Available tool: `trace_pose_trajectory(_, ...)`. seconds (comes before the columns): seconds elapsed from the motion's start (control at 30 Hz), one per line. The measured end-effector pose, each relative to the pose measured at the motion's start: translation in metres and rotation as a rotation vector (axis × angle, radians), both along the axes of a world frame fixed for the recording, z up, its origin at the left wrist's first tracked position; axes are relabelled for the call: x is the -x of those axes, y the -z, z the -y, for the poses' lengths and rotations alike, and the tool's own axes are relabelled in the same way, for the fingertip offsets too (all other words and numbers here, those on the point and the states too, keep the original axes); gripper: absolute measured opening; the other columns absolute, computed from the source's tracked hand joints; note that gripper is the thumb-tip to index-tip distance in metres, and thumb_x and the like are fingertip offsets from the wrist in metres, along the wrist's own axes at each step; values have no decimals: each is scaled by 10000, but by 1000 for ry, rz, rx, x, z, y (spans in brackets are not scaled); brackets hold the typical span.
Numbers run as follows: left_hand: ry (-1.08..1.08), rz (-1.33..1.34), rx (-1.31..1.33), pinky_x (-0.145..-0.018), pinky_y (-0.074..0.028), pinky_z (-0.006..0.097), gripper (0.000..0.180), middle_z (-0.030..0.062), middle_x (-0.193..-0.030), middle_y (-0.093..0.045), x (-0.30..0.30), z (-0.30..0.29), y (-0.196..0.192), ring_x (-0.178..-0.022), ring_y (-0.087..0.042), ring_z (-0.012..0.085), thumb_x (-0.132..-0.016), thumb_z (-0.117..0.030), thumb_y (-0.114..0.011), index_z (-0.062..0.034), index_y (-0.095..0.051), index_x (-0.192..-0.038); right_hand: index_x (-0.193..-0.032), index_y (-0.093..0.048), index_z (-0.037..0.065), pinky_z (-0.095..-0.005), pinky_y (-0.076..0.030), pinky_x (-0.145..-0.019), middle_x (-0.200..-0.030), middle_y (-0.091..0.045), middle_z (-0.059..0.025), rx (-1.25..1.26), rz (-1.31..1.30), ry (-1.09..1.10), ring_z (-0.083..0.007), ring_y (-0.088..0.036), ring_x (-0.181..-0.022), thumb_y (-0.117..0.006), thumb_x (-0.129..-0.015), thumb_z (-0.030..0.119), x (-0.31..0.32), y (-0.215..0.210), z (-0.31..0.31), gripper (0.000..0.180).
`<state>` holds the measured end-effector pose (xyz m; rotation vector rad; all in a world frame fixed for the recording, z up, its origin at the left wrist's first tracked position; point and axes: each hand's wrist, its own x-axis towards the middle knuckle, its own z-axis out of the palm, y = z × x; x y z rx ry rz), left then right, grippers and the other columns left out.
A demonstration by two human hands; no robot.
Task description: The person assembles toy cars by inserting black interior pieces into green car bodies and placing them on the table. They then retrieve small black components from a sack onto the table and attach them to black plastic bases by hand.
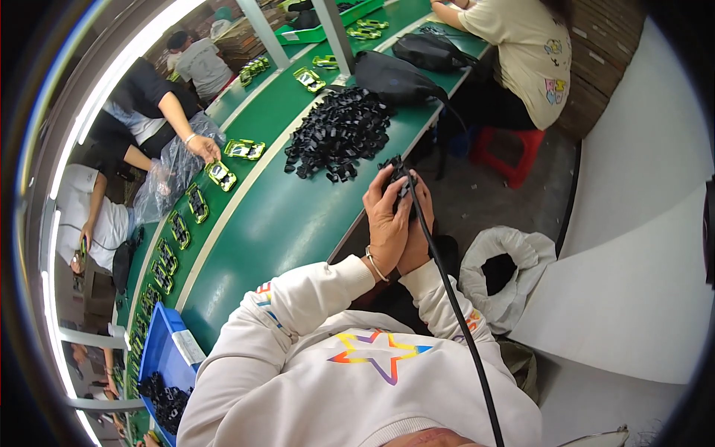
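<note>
Close together in front of my chest, my left hand (387, 231) and my right hand (419, 223) are both closed around small black plastic pieces (392, 163). The pieces stick out above my fingertips; their exact shape is hard to make out. A black cable (450, 290) crosses in front of my right hand and runs to the lower edge; whether it joins anything in my hands cannot be seen. Just beyond, on the green worktop (275, 231), lies a heap of similar black pieces (339, 134).
Toy cars (221, 176), green and black, line the conveyor beside the worktop. A blue bin (167, 350) of black parts stands at left. Black bags (398, 78) lie beyond the heap. A white sack (506, 246) and a red stool (509, 153) are at right; co-workers sit around.
</note>
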<state>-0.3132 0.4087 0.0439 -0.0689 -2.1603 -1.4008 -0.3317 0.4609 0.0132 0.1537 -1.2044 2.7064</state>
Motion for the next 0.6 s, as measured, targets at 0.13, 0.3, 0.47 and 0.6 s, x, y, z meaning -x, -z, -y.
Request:
trace_pose_trajectory(0.13,-81,-105,113,-1067,-371,427,246,84,-1398,-524,24,11,-38,-1238,-442,341,-897,-135,-688,-119,-706,-1142,-1358,-501,3,-293,-518,-932,-1213,-610,-108,287,-36,-134,-187,-629,-1065,-434,-1067,257,23,-43,13,392)
trace_pose_trajectory(0.3,-73,-98,232,-1082,-360,411,255,61,-1387,-544,58,58,-80,-1241,-454,324,-884,-115,-661,-120,-711,-1134,-1345,-494,55,-318,-515,-912,-1158,-607,-80,829,-29,-403,-191,-610,-1036,-506,-1045,253,78,-32,80,359)
trace_pose_trajectory(0.47,-31,-108,21,-1103,-353,406,246,50,-1406,-535,88,121,-72,-1289,-442,305,-920,-154,-655,-105,-706,-1156,-1348,-490,53,-317,-515,-924,-1187,-595,-79,535,28,-255,-179,-602,-1038,-462,-1063,208,84,-80,122,326)
trace_pose_trajectory(0.6,70,-154,-172,-1118,-351,392,251,86,-1425,-514,105,150,-52,-1333,-451,289,-948,-129,-611,-66,-674,-1183,-1353,-472,21,-347,-419,-1068,-1441,-468,-112,200,-46,-98,-199,-501,-1249,-456,-1065,170,97,-70,147,325)
